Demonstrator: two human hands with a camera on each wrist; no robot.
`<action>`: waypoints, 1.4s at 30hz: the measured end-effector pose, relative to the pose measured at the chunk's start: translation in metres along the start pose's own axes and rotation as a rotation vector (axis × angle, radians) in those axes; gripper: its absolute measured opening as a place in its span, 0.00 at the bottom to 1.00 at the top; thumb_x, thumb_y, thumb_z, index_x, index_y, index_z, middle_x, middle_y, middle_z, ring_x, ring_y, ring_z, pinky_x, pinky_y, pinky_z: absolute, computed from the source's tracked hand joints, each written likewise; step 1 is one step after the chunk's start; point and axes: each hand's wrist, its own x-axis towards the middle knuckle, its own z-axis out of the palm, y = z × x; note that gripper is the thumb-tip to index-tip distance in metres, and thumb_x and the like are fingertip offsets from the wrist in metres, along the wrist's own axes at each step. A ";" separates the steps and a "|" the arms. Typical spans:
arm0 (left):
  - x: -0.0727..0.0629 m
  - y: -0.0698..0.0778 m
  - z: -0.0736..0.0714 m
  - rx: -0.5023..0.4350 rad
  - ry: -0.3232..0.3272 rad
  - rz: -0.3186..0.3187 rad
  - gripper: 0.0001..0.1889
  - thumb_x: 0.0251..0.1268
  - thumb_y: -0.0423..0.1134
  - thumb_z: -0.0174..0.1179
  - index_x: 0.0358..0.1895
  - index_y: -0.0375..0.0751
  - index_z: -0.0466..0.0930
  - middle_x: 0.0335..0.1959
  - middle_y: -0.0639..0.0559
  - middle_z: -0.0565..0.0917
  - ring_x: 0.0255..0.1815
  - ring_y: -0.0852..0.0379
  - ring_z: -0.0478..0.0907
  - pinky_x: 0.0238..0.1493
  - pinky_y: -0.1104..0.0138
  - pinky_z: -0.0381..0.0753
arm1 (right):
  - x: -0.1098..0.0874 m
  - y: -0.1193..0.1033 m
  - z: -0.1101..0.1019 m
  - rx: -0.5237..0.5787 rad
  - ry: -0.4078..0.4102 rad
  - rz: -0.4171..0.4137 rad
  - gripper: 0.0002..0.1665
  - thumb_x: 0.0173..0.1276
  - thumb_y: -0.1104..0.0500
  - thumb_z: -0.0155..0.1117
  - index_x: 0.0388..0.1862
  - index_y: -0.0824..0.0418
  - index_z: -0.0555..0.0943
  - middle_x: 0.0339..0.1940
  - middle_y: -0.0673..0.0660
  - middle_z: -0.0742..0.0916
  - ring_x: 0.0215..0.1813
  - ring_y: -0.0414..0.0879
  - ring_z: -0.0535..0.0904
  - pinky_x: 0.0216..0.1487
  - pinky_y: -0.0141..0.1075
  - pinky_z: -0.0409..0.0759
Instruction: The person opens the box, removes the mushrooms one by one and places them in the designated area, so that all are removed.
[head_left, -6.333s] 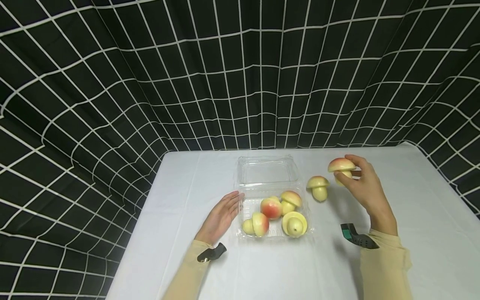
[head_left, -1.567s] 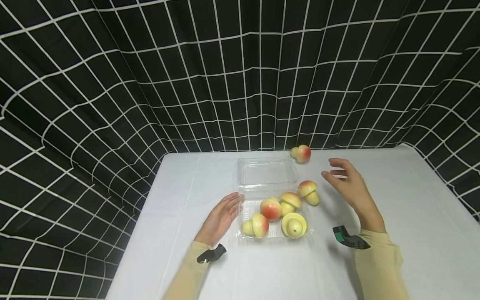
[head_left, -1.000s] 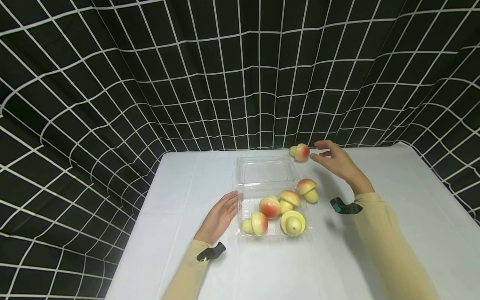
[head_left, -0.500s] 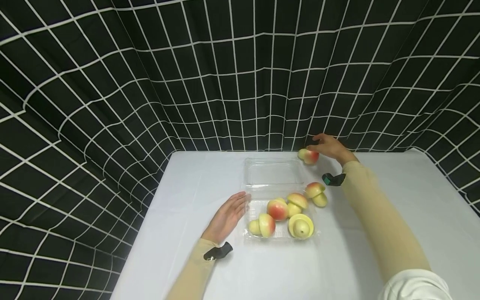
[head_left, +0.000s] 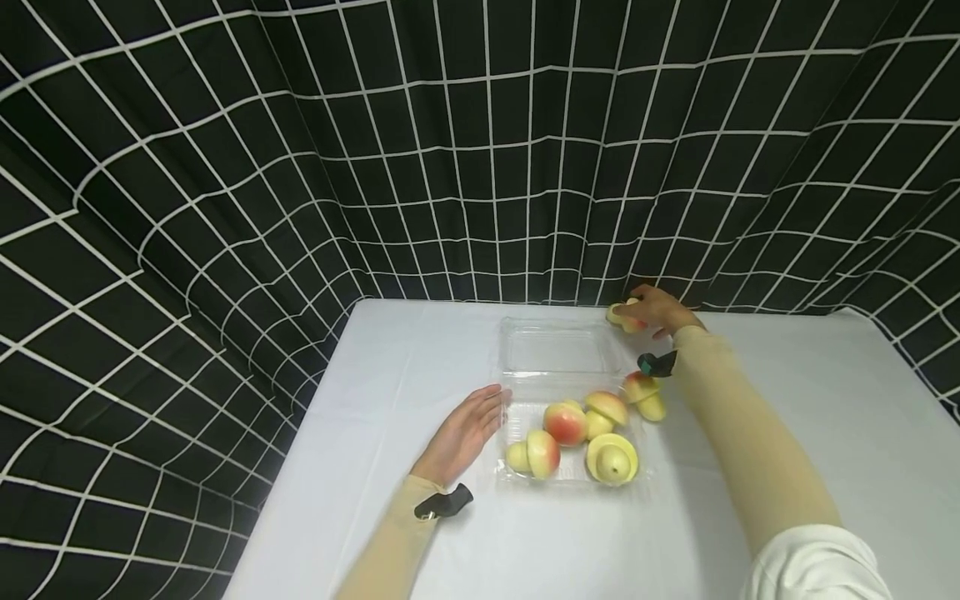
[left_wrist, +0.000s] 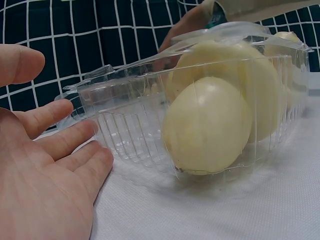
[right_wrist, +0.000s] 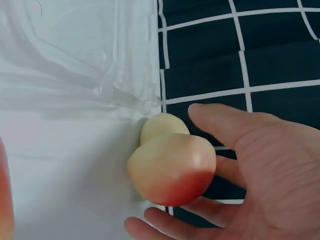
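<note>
— Black curtain [head_left: 450, 167] with a white grid hangs behind a white table [head_left: 420, 354] in the head view. What lies on the cloth?

— Near the centre of the frame, a clear container [head_left: 519, 414], its lid [head_left: 555, 347] folded back toward the curtain. Yellow mushroom shapes with red blushes lie inside: the lower-left piece [head_left: 540, 454], the middle piece [head_left: 566, 423], the upper-right piece [head_left: 606, 407] and the lower-right piece [head_left: 612, 462], stem facing up.

— And outside it?

— Two more. The outer piece [head_left: 643, 392] lies at the container's right side; the far piece [head_left: 634, 324] lies at the table's back edge, right of the lid, under the right hand [head_left: 658, 308].

— Where's the left hand [head_left: 467, 429]?

— Left of the container, fingers straight. Below it are a black band [head_left: 444, 502] and a tan sleeve [head_left: 392, 542].

— Left wrist view?

— That hand fills the left of the frame, thumb well apart from the fingers, fingertips at the clear wall; I can't tell whether they press it. One pale rounded stem [left_wrist: 207, 127] shows through the plastic, near the centre.

— Right wrist view?

— The far piece sits mid-frame, red patch toward lower right. The right hand surrounds it loosely from the right: thumb above and apart from it, fingers spread below. Whether those fingers touch the cap, I can't tell.
</note>
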 end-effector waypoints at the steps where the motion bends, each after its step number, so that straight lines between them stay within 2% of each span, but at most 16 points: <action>1: 0.000 0.000 0.000 0.001 -0.001 0.000 0.27 0.86 0.43 0.31 0.79 0.33 0.48 0.82 0.37 0.53 0.84 0.45 0.49 0.85 0.61 0.54 | 0.001 0.001 0.001 0.004 0.007 -0.003 0.46 0.74 0.46 0.55 0.78 0.72 0.51 0.69 0.77 0.68 0.61 0.67 0.75 0.55 0.58 0.87; 6: 0.001 -0.001 0.002 -0.001 -0.003 -0.007 0.27 0.86 0.44 0.31 0.79 0.33 0.47 0.82 0.37 0.53 0.85 0.45 0.48 0.85 0.62 0.54 | 0.004 0.007 0.004 0.014 0.048 -0.021 0.42 0.72 0.54 0.55 0.76 0.73 0.54 0.64 0.77 0.72 0.51 0.58 0.79 0.52 0.52 0.89; 9: 0.001 -0.001 0.003 -0.003 -0.003 -0.010 0.28 0.86 0.43 0.31 0.79 0.32 0.46 0.82 0.37 0.52 0.85 0.45 0.48 0.85 0.61 0.53 | 0.003 0.011 -0.001 0.002 0.081 -0.041 0.42 0.70 0.56 0.54 0.75 0.75 0.54 0.62 0.77 0.73 0.49 0.56 0.79 0.50 0.46 0.89; 13: 0.000 0.001 0.004 -0.001 0.004 -0.011 0.28 0.86 0.44 0.32 0.79 0.32 0.46 0.82 0.38 0.53 0.85 0.46 0.48 0.86 0.61 0.51 | -0.009 0.011 -0.016 -0.023 0.110 -0.098 0.41 0.71 0.54 0.55 0.75 0.76 0.56 0.62 0.76 0.74 0.53 0.59 0.77 0.46 0.37 0.84; 16: -0.001 0.002 0.004 -0.002 0.004 -0.011 0.28 0.86 0.44 0.32 0.79 0.32 0.46 0.82 0.37 0.52 0.85 0.46 0.47 0.86 0.60 0.50 | -0.023 0.007 -0.030 -0.018 0.114 -0.136 0.40 0.73 0.54 0.55 0.75 0.75 0.57 0.64 0.76 0.73 0.57 0.61 0.74 0.45 0.35 0.80; 22: 0.000 0.000 0.004 -0.011 0.000 -0.011 0.28 0.86 0.44 0.32 0.79 0.33 0.46 0.82 0.37 0.52 0.85 0.45 0.47 0.86 0.60 0.50 | -0.053 -0.003 -0.053 0.015 0.138 -0.141 0.38 0.75 0.54 0.54 0.78 0.67 0.58 0.68 0.75 0.70 0.61 0.63 0.71 0.51 0.38 0.79; 26: 0.000 -0.001 0.003 -0.021 -0.004 -0.011 0.29 0.86 0.45 0.32 0.79 0.33 0.45 0.83 0.37 0.51 0.85 0.45 0.46 0.86 0.60 0.50 | -0.070 -0.010 -0.063 0.016 0.188 -0.153 0.38 0.76 0.52 0.54 0.80 0.62 0.59 0.69 0.73 0.70 0.63 0.63 0.69 0.57 0.46 0.77; 28: 0.000 -0.001 0.003 -0.024 -0.007 -0.007 0.29 0.86 0.44 0.32 0.79 0.32 0.45 0.83 0.36 0.50 0.85 0.44 0.45 0.86 0.60 0.49 | -0.078 -0.013 -0.066 0.018 0.211 -0.170 0.38 0.76 0.52 0.53 0.80 0.61 0.59 0.71 0.73 0.69 0.64 0.64 0.68 0.61 0.55 0.74; 31: 0.000 -0.002 0.002 -0.023 -0.018 -0.001 0.29 0.86 0.44 0.30 0.80 0.31 0.43 0.83 0.35 0.47 0.85 0.43 0.43 0.86 0.60 0.47 | -0.088 -0.016 -0.066 0.018 0.219 -0.202 0.36 0.76 0.53 0.52 0.80 0.59 0.60 0.73 0.72 0.69 0.66 0.65 0.67 0.64 0.61 0.72; 33: 0.000 -0.002 0.002 -0.023 -0.023 0.001 0.29 0.86 0.44 0.30 0.80 0.30 0.42 0.83 0.34 0.47 0.85 0.42 0.42 0.86 0.60 0.47 | -0.095 -0.017 -0.066 0.004 0.212 -0.221 0.35 0.76 0.55 0.52 0.79 0.60 0.61 0.72 0.71 0.70 0.65 0.64 0.69 0.63 0.60 0.73; 39: -0.001 -0.001 0.003 -0.018 -0.019 0.007 0.30 0.86 0.45 0.30 0.80 0.30 0.43 0.83 0.34 0.48 0.85 0.43 0.44 0.86 0.61 0.50 | -0.111 -0.011 -0.066 -0.043 0.208 -0.246 0.30 0.75 0.58 0.51 0.75 0.60 0.66 0.68 0.68 0.74 0.59 0.59 0.72 0.51 0.43 0.76; 42: -0.001 -0.001 0.004 -0.017 -0.027 0.009 0.30 0.86 0.45 0.30 0.80 0.29 0.41 0.83 0.34 0.47 0.85 0.42 0.43 0.86 0.60 0.49 | -0.118 -0.006 -0.066 -0.053 0.205 -0.240 0.29 0.75 0.57 0.51 0.73 0.59 0.69 0.67 0.67 0.75 0.58 0.58 0.72 0.50 0.41 0.75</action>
